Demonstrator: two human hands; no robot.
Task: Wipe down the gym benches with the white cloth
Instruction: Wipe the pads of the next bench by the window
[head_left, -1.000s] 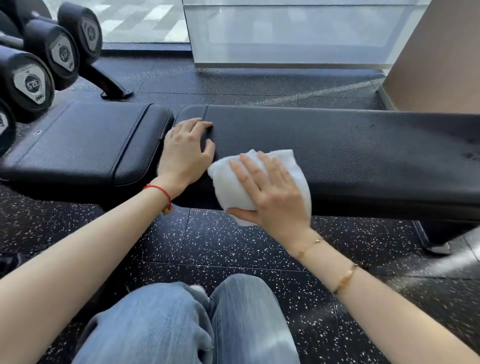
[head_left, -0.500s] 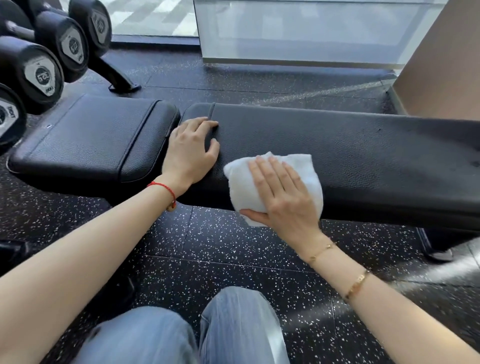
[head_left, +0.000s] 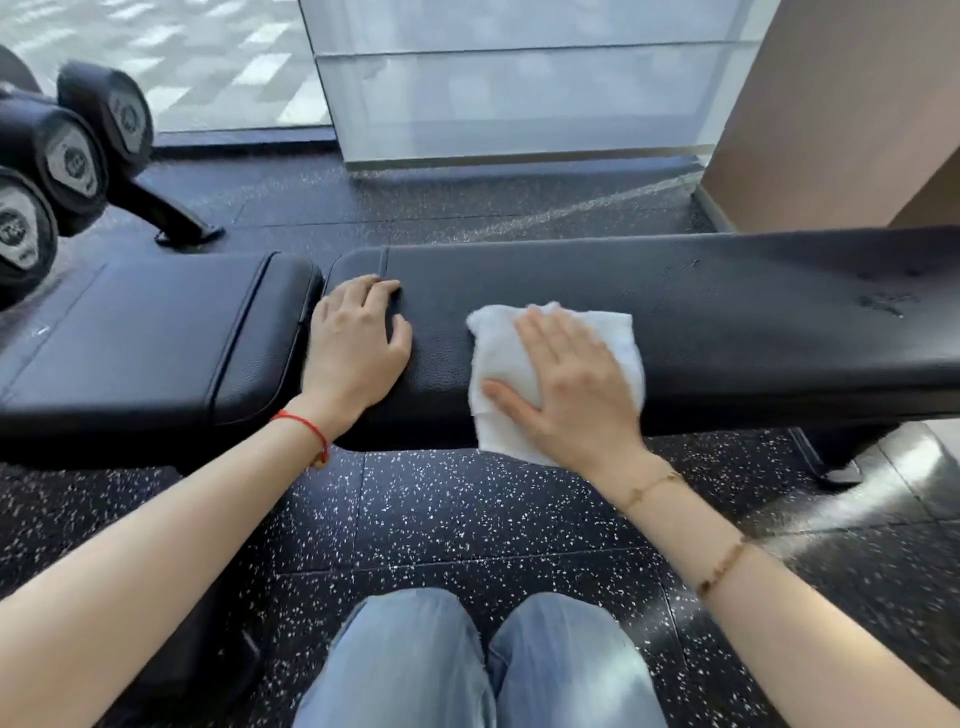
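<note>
The long bench pad runs out past the right edge, its far end unseen. The white cloth lies largely covered by the right hand. On the left, the dumbbells are cut by the edge, their label markings too blurred to read.

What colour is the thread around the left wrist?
Red thread; head view shows it best.

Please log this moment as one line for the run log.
right hand flat on white cloth | cloth on long bench pad | left hand resting at pad end
</note>
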